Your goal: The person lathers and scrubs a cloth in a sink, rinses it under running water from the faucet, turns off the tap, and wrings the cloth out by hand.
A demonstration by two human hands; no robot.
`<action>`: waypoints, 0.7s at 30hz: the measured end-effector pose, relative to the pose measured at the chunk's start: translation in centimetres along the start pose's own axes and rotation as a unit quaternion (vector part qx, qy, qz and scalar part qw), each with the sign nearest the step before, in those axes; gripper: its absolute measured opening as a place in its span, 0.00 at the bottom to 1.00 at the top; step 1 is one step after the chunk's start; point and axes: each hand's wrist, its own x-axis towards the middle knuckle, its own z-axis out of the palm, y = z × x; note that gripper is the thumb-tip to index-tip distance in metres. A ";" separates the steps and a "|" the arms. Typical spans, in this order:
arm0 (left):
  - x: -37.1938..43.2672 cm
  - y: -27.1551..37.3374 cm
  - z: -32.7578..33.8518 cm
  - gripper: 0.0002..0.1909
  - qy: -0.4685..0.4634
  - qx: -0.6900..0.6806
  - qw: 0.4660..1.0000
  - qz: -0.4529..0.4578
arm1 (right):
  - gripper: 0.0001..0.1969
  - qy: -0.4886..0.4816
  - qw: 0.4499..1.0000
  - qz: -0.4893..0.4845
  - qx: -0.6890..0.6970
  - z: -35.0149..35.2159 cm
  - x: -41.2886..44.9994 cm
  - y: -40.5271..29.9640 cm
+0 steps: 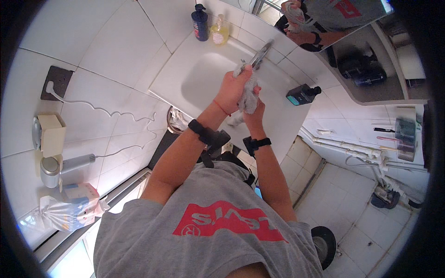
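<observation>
Over the right part of a white washbasin (198,83), my left hand (233,88) and my right hand (255,110) both grip a bunched grey cloth (249,95). My left hand is at its upper part and my right hand at its lower right. The cloth's top end lies in front of the chrome faucet (260,55); whether they touch cannot be told. A loose grey end of cloth (235,120) hangs below my hands. Black bands with small boxes are on both forearms.
A dark blue pump bottle (200,26) and a yellow pump bottle (219,33) stand at the basin's back left corner. A black bottle (301,95) is on its right edge. A mirror (333,21) and shelf (372,69) overhang upper right. A bin (175,120) sits below left.
</observation>
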 end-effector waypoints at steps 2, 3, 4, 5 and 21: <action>0.0 0.3 -0.4 0.19 0.018 -0.036 0.999 -0.005 | 0.13 0.010 1.000 -0.013 0.003 0.5 0.2 0.5; -0.1 0.3 -0.6 0.20 0.038 -0.069 0.997 -0.009 | 0.13 0.019 0.999 -0.027 0.010 0.8 0.1 0.7; -0.2 0.3 -0.8 0.20 0.039 -0.072 0.997 -0.008 | 0.13 0.016 0.999 -0.027 0.009 1.0 0.1 1.0; -0.2 0.4 -1.0 0.20 0.038 -0.096 0.995 0.000 | 0.11 0.016 0.999 -0.035 0.039 1.2 0.0 1.3; 1.9 4.4 -5.6 0.20 0.037 -0.253 0.967 -0.002 | 0.05 0.080 0.982 0.142 -0.097 -5.6 -3.7 11.8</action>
